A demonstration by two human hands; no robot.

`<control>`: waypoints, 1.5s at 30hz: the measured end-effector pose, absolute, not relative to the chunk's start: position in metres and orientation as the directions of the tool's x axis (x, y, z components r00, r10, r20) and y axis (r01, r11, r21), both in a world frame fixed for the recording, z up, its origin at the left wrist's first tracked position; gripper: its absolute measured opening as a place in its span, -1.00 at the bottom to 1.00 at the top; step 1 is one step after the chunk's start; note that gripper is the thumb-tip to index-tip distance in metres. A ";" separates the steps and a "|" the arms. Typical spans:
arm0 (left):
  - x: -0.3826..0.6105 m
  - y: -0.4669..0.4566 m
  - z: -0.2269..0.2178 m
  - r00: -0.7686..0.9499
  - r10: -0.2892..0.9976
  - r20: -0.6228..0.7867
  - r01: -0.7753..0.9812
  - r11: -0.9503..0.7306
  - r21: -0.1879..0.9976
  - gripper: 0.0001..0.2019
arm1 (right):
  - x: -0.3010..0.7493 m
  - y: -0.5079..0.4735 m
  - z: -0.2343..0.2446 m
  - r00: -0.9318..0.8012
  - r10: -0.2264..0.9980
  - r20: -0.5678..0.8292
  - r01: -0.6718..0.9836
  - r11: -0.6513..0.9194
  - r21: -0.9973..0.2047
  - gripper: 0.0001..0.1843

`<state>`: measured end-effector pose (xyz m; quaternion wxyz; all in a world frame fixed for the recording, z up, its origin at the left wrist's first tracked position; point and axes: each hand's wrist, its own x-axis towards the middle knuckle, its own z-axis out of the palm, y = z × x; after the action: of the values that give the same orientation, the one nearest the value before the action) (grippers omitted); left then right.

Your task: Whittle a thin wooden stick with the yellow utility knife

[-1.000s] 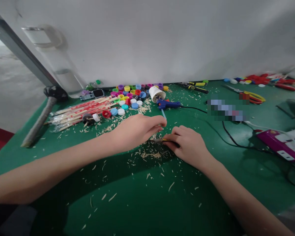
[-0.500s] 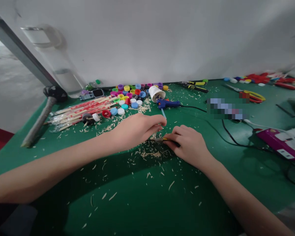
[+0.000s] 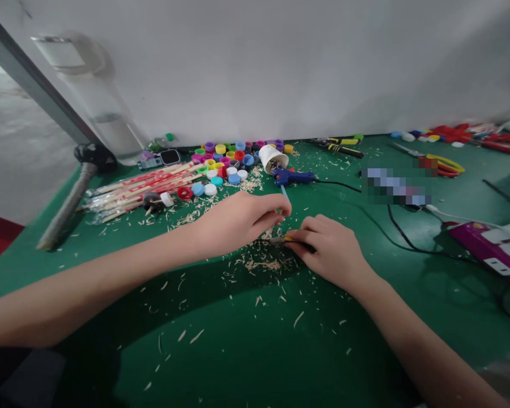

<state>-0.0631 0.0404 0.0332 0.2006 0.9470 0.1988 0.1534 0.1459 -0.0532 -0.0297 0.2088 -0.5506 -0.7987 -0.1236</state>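
My left hand (image 3: 238, 221) rests on the green table (image 3: 255, 351), its fingers pinched together on a thin wooden stick that is mostly hidden. My right hand (image 3: 329, 252) is closed on a small knife (image 3: 280, 240) with a dark and yellow handle, its blade pointing left toward the left fingertips. A heap of pale wood shavings (image 3: 261, 264) lies under and between both hands. Just beyond the left fingertips lies a blue hot glue gun (image 3: 291, 177) with a glue stick sticking out of it.
Coloured bottle caps (image 3: 229, 161) and a tipped white cup (image 3: 272, 158) sit at the back. Wrapped chopsticks (image 3: 140, 187) lie at left, beside a hammer (image 3: 74, 195). Cutters (image 3: 342, 148), scissors (image 3: 440, 164), a black cable (image 3: 402, 238) and a purple power strip (image 3: 491, 249) are at right.
Both hands stay almost where they were, shifting only slightly. The view has tilted a little.
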 end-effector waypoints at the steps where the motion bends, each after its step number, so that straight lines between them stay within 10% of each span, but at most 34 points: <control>1: -0.063 0.041 0.033 0.873 0.436 0.218 0.307 -0.839 0.448 -0.78 | 0.146 -0.054 -0.030 -0.323 0.832 0.450 0.931 0.364 -0.004 -0.79; 45: -0.064 0.040 0.032 0.888 0.398 0.230 0.294 -0.877 0.381 -0.76 | 0.140 -0.055 -0.025 -0.220 0.928 0.300 0.973 0.232 -0.005 -0.65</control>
<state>-0.0635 0.0401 0.0317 0.1702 0.9566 0.1808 0.1522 0.1397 -0.0547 -0.0246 0.1205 -0.6128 -0.7756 -0.0919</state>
